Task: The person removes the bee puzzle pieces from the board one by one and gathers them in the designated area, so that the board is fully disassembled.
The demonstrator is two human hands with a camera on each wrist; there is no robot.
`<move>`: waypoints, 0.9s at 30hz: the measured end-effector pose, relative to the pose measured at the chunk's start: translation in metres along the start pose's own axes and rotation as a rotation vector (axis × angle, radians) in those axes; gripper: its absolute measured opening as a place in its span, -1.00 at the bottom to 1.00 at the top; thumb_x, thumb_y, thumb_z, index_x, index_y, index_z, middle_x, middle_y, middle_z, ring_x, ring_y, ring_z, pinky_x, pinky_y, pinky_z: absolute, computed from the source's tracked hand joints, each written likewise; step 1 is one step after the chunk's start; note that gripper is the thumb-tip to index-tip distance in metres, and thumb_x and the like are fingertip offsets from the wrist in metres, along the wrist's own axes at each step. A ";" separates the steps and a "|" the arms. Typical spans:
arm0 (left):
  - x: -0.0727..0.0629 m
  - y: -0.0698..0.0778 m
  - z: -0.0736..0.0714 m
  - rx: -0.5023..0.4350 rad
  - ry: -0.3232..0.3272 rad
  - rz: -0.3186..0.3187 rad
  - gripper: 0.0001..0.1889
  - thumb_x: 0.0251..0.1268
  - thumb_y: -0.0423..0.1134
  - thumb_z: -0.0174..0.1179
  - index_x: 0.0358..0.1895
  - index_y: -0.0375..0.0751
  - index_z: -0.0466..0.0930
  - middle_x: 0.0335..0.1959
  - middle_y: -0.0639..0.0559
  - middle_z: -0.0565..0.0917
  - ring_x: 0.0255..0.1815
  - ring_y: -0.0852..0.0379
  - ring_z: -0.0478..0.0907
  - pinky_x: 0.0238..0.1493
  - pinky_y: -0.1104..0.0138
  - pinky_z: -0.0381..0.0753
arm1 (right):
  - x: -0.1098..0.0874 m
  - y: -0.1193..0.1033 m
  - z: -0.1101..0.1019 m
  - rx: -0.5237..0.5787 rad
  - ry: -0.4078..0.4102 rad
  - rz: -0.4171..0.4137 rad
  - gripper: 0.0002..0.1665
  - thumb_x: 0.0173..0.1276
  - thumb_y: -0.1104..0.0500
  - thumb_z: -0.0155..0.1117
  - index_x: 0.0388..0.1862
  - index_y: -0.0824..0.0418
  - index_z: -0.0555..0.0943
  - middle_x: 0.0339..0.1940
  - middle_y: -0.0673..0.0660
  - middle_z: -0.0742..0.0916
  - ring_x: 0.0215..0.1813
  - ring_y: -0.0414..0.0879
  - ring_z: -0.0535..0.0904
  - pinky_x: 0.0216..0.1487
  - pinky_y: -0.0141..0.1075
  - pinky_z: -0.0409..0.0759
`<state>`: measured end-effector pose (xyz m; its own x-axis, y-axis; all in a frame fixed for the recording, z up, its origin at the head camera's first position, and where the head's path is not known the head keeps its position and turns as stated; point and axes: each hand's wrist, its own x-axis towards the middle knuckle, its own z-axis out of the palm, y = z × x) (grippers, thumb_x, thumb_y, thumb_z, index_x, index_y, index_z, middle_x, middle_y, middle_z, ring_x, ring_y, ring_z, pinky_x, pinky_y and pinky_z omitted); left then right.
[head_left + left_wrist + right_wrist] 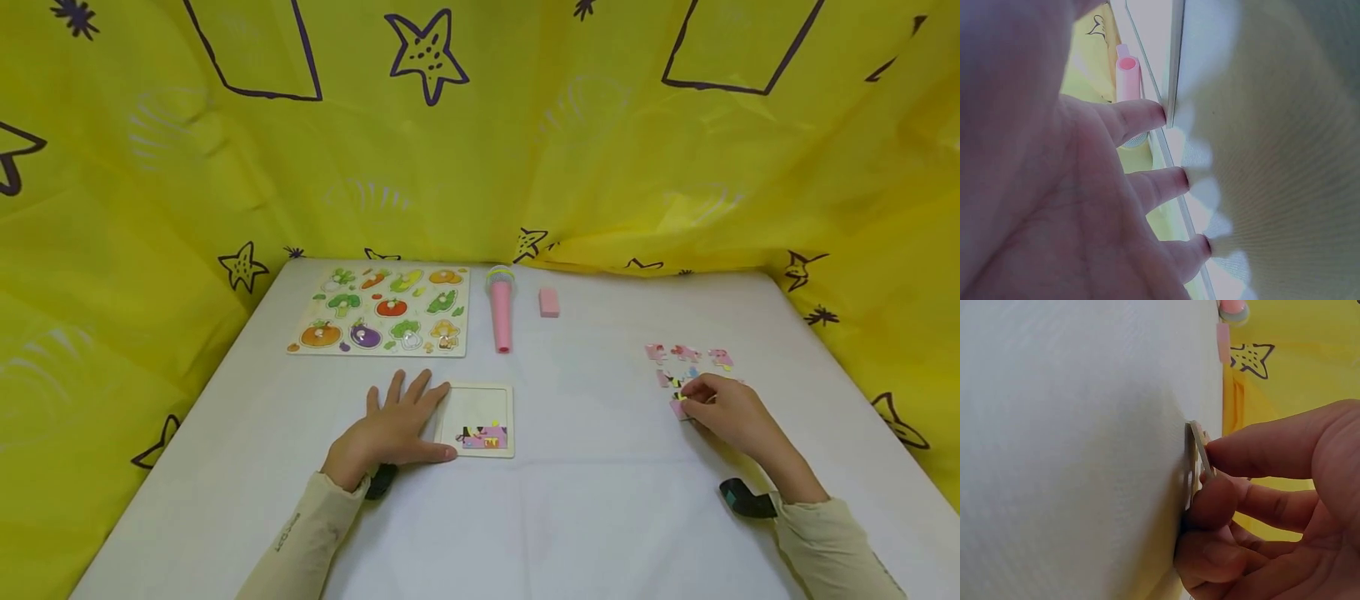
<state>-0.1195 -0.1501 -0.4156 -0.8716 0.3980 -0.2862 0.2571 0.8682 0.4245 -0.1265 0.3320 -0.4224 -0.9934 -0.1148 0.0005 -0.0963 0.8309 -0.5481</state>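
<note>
My left hand (pixel 393 429) lies with fingers spread at the left side of a small, pale square puzzle tray (pixel 512 408), its thumb and index fingertip at the tray's corners. Joined pink puzzle pieces (pixel 491 437) fill the lower right part of the tray. Off to the right, my right hand (pixel 731 412) pinches a pink jigsaw piece (pixel 677 409) between thumb and index finger. In the right wrist view that jigsaw piece (pixel 1202 450) is tilted on edge, close over the white cloth. Several loose pink pieces (pixel 686 353) lie in rows just beyond this hand, some partly hidden by it.
A vegetable peg puzzle board (pixel 392 325) lies behind the tray to the left. Right of the board are a pink toy microphone (pixel 502 321) and a small pink block (pixel 549 302). Yellow patterned cloth (pixel 480 167) hangs around the back and sides of the white-covered table.
</note>
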 end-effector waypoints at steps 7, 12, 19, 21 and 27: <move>-0.004 -0.001 0.000 -0.008 -0.006 0.007 0.07 0.29 0.19 0.49 0.72 -0.19 0.15 0.75 -0.32 -0.05 0.70 -0.53 -0.32 0.46 -0.54 -0.36 | 0.003 -0.004 0.008 -0.037 0.030 -0.071 -0.82 0.43 0.32 0.35 -0.12 0.47 0.65 -0.28 0.18 0.71 -0.20 0.10 0.61 -0.17 -0.03 0.58; 0.001 -0.002 -0.001 -0.003 0.004 0.021 0.08 0.29 0.23 0.48 0.73 -0.14 0.14 0.76 -0.29 -0.07 0.71 -0.51 -0.34 0.46 -0.54 -0.36 | 0.004 -0.018 0.008 -0.032 0.097 -0.136 -0.82 0.43 0.34 0.29 -0.10 0.48 0.66 -0.24 0.26 0.69 -0.15 0.19 0.60 -0.14 0.03 0.58; 0.000 -0.002 0.001 0.002 -0.014 0.002 0.09 0.29 0.21 0.49 0.73 -0.14 0.13 0.76 -0.29 -0.08 0.71 -0.52 -0.36 0.46 -0.54 -0.36 | 0.008 -0.058 0.018 0.031 0.032 -0.206 -0.80 0.53 0.29 0.33 -0.01 0.44 0.66 -0.08 0.28 0.68 -0.20 0.07 0.63 -0.13 -0.03 0.63; 0.000 -0.001 0.000 0.004 -0.017 0.003 0.09 0.30 0.21 0.48 0.74 -0.14 0.12 0.77 -0.29 -0.09 0.71 -0.51 -0.37 0.46 -0.54 -0.37 | 0.008 -0.073 0.022 0.039 0.003 -0.222 -0.79 0.55 0.28 0.34 0.03 0.41 0.67 -0.04 0.25 0.67 -0.21 0.00 0.61 -0.14 -0.08 0.63; 0.003 0.000 -0.003 0.014 -0.021 0.006 0.08 0.31 0.20 0.47 0.74 -0.14 0.11 0.77 -0.29 -0.11 0.71 -0.51 -0.38 0.46 -0.54 -0.39 | 0.012 -0.114 0.035 0.070 -0.028 -0.385 -0.84 0.52 0.32 0.36 0.02 0.34 0.70 -0.04 0.17 0.68 -0.21 -0.11 0.61 -0.15 -0.16 0.65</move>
<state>-0.1235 -0.1498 -0.4145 -0.8611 0.4095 -0.3015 0.2683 0.8695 0.4147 -0.1254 0.2167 -0.3896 -0.8833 -0.4265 0.1945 -0.4559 0.6851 -0.5681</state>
